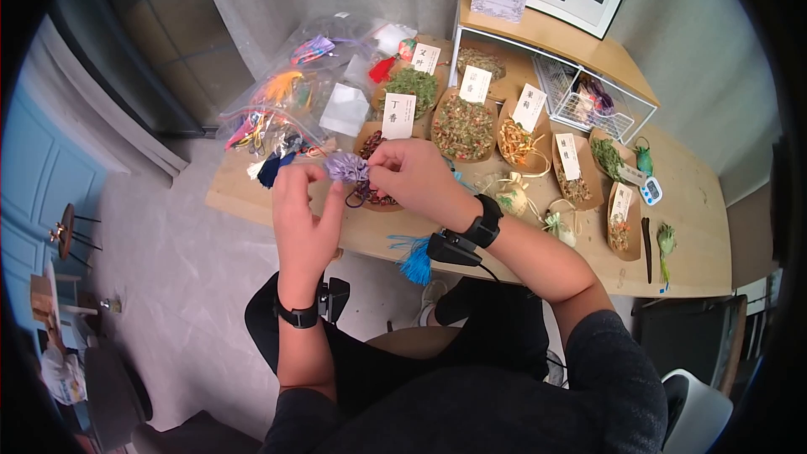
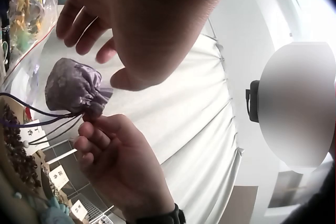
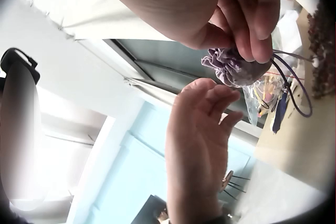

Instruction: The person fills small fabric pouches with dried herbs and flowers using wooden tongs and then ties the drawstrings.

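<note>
A small purple satin pouch (image 1: 346,166) with a gathered neck is held up over the table's left part. My right hand (image 1: 420,181) pinches it at the neck between thumb and fingers; in the left wrist view the pouch (image 2: 73,86) hangs from the fingertips of that hand (image 2: 123,169). Dark purple cords (image 3: 294,85) loop down from the neck in the right wrist view. My left hand (image 1: 307,219) is beside the pouch, fingers loosely bent and apart, with a visible gap to the pouch in the left wrist view.
Paper trays of dried herbs (image 1: 464,126) with name cards stand along the table (image 1: 370,240). At the back left lies a plastic bag (image 1: 290,88) of coloured tassels. A blue tassel (image 1: 414,259) hangs at the front edge; small pouches (image 1: 513,195) and a wooden shelf (image 1: 555,29) are to the right.
</note>
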`<state>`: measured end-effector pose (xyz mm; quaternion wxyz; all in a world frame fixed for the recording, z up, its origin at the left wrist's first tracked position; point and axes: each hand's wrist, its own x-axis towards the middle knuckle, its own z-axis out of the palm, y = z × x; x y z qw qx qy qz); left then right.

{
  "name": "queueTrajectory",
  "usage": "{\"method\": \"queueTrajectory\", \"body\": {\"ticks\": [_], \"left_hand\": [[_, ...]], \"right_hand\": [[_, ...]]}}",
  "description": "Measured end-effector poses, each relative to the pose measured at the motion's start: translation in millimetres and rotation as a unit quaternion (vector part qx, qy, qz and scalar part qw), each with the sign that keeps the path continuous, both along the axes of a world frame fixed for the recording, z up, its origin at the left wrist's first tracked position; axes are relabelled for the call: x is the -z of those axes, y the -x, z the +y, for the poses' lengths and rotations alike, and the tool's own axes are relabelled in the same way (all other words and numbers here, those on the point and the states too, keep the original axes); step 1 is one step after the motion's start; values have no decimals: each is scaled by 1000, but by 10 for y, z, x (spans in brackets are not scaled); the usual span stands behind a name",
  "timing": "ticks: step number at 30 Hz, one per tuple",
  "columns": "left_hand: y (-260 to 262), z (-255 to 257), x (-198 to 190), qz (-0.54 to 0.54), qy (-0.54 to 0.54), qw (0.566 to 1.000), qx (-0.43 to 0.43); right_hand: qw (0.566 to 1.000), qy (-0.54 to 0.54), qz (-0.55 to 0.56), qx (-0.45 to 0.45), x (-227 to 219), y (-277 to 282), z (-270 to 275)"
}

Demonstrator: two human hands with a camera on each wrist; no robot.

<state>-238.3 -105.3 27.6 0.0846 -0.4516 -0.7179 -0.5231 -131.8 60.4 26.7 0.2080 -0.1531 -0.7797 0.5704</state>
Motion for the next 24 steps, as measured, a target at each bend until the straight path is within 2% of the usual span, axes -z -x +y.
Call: {"method": "queueTrajectory", "body": {"ticks": [2, 5, 8, 17, 24], "left_hand": [[14, -38, -15, 36, 45, 998, 10], [-75, -15, -73, -4, 78, 997, 22], [-43, 9, 16, 21, 83, 996, 18], [-87, 13, -10, 18, 140, 989, -34], [-100, 29, 33, 65, 145, 982, -106]], "right_hand": [[994, -103, 38, 27, -15, -25, -63], [978, -199, 43, 48, -35, -40, -135], [951, -294, 46, 80, -23, -57, -166], [924, -364, 110, 41, 38, -38, -136], [892, -431, 65, 123, -39, -75, -167]]}}
